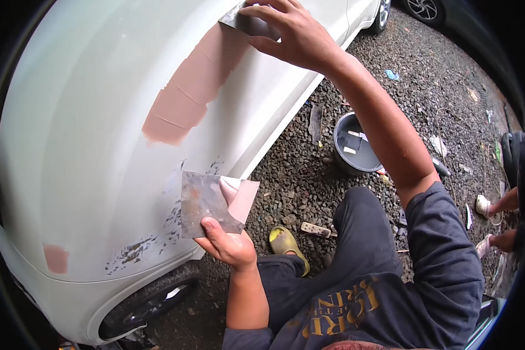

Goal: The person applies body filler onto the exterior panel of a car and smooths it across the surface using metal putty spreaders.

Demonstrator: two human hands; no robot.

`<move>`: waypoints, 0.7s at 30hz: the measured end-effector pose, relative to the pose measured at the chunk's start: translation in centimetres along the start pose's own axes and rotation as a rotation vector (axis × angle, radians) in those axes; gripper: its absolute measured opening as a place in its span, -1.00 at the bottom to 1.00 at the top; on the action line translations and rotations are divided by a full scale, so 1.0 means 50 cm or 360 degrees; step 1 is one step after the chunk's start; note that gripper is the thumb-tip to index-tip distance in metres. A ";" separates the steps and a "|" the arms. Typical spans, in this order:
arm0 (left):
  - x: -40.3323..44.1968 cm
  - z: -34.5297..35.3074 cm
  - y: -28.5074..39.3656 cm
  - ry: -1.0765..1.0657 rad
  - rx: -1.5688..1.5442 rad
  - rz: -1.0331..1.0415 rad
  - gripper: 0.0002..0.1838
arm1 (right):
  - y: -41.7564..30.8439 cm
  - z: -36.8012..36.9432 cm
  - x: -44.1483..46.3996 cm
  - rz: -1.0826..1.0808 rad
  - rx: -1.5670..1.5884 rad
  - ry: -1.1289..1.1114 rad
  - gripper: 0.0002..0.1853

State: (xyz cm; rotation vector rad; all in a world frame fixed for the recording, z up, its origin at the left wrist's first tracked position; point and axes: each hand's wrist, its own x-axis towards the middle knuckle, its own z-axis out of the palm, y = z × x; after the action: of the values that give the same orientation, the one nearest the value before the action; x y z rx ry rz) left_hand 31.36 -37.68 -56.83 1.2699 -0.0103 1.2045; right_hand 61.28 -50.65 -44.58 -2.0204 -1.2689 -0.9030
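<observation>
Gravel ground [431,111], scattered litter [438,146]; blue scrap [392,74] toward upper right. Dark car [478,32] beyond, spoked wheel [424,8] showing.

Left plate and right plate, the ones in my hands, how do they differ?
The left plate faces the camera with pink paste on it; the right plate lies against the car at the pink patch's upper end.

Most of the left plate shows above your left hand; your right hand covers much of the right plate.

Both look grey and flat.
</observation>
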 end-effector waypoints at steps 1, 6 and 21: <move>0.000 0.000 0.001 -0.0005 0.0003 -0.0002 -0.35 | 0.005 0.005 -0.003 -0.0057 -0.0026 0.0038 -0.39; -0.007 0.005 0.004 0.0004 -0.0039 -0.0062 -0.33 | 0.007 0.073 -0.072 -0.0081 -0.0110 0.0339 -0.39; -0.022 0.044 -0.049 -0.0175 -0.0137 -0.0847 -0.48 | -0.160 -0.015 -0.461 0.1645 0.2852 0.0425 -0.44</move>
State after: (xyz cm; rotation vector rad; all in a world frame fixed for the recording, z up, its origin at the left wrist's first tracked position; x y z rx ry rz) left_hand 33.80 -39.56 -58.38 1.1643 0.1835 0.6692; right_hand 46.44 -60.29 -61.39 -0.6857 -0.2778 0.4613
